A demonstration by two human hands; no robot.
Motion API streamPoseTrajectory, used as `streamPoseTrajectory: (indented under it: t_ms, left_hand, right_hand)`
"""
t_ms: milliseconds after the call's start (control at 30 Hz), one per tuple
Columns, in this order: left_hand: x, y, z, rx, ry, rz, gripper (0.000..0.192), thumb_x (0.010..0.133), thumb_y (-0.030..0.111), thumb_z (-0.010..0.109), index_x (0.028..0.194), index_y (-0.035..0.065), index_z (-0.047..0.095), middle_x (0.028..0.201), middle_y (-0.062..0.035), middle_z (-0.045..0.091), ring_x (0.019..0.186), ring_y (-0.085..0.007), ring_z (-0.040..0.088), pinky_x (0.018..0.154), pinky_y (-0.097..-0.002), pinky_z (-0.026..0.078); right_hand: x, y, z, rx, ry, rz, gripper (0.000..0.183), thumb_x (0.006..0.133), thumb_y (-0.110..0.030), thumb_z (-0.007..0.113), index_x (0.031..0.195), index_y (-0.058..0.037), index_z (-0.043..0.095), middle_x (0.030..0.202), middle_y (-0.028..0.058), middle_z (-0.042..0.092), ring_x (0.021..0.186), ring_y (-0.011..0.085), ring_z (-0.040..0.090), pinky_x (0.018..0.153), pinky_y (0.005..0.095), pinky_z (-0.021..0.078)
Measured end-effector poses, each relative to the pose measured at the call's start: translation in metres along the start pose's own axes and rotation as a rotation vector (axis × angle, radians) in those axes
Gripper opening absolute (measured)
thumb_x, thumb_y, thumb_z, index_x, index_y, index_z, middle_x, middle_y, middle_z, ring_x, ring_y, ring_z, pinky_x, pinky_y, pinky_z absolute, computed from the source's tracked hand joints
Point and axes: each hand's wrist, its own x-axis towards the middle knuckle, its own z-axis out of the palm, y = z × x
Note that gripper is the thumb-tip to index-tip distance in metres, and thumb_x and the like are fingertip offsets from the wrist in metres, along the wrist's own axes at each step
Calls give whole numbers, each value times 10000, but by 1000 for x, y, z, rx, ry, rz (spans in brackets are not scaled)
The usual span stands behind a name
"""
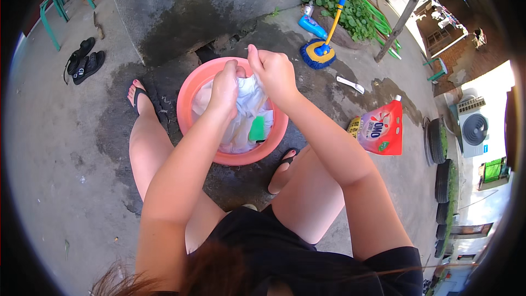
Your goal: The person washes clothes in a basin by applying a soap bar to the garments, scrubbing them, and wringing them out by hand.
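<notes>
Between my feet a pink plastic basin (185,102) stands on wet concrete. Soaked white cloth (246,98) fills it, part of it drawn up between my two hands. My left hand (225,90) grips the cloth over the middle of the basin. At the basin's far right rim my right hand (273,72) is closed on another part of the same cloth, its thumb pointing up. A bright green block (257,128), perhaps soap or a sponge, lies on the cloth near the basin's right side. The fingertips of both hands are partly hidden.
A red OMO detergent pouch (384,129) and a white-handled brush (350,84) lie to the right. Beyond are a blue mop head (317,54), a blue bottle (312,26) and a green hose (382,24). Black sandals (85,61) and a green-legged stool (61,2) are at left.
</notes>
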Motion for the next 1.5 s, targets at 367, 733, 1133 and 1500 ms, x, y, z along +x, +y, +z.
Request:
streamPoseTrajectory:
  t_ms: [367,733,1133,1500]
  left_hand:
    - [-4,-17,2,2,-17,-11,300,984,333,401,882,81,528,883,-52,611,837,-146,613,725,-302,495]
    - [-10,-16,0,-54,118,-32,271,969,230,377,1042,50,566,951,-40,602,909,-168,597,776,-313,473]
    - [8,-15,11,-268,104,137,310,954,250,323,945,70,576,852,-55,607,791,-159,612,668,-308,481]
    - [8,-18,7,-229,10,-3,290,980,264,321,928,86,543,839,-39,579,710,-140,575,633,-289,472]
  right_hand:
    - [-3,28,11,263,-43,191,448,908,-297,551,591,19,548,522,198,482,437,321,501,474,392,401]
    - [2,22,46,87,94,-162,428,901,-268,557,523,-66,543,474,121,519,431,299,534,427,399,409]
    - [-9,0,41,115,118,-322,211,871,-242,623,840,-86,484,516,58,555,438,241,572,412,342,426]
    - [-14,-2,34,283,68,-277,154,882,-185,613,900,-78,504,512,62,539,469,253,567,487,333,426]
